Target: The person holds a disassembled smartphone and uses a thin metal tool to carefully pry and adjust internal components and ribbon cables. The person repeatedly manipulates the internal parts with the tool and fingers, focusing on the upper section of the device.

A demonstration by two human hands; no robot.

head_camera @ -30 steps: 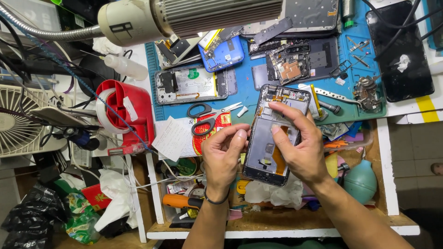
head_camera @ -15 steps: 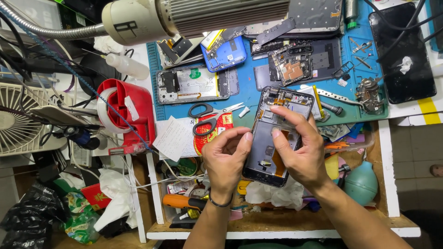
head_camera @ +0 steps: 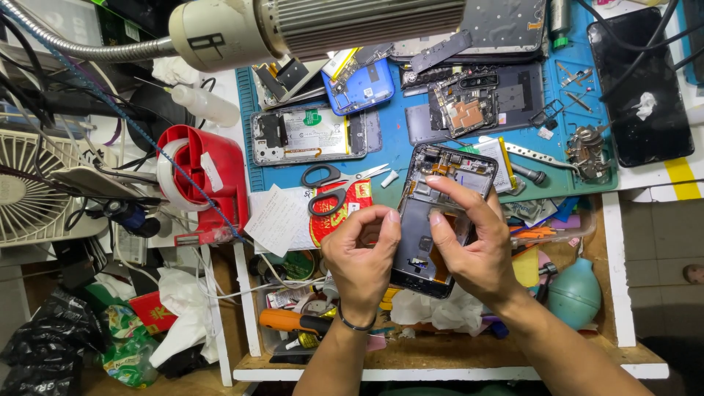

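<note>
Compared with the frame a second earlier, both hands and the opened phone (head_camera: 438,220) they hold have shifted only slightly lower and left over the drawer, and the left hand's thumb and forefinger have drawn closer into a pinch. Seen from above, the phone is a dark handset with its back off, held tilted above the open drawer (head_camera: 513,345) at the front edge of the blue mat (head_camera: 579,187). The right hand (head_camera: 469,246) grips the phone along its right side, forefinger laid across the upper board near the camera end, thumb pressing the middle of the frame. The left hand (head_camera: 363,257) is curled beside the phone's left edge, thumb and forefinger nearly closed as if pinching something small; whether it actually holds a part cannot be told. This looks like a fine step inside the phone, seating or lifting a small part or cable, and the next move would seem to call for a steady grip from the right hand and careful fingertip work from the left. Counted on the bench: one pair of scissors (head_camera: 334,187) just left of the phone, one red tape dispenser (head_camera: 202,180), one white fan (head_camera: 33,191), one lamp (head_camera: 315,29) overhead, one teal blower bulb (head_camera: 576,293), one orange screwdriver (head_camera: 297,321), one squeeze bottle (head_camera: 202,103), and at least four other dismantled phones or phone parts on the mat, including a black one (head_camera: 638,88) at far right.
</note>
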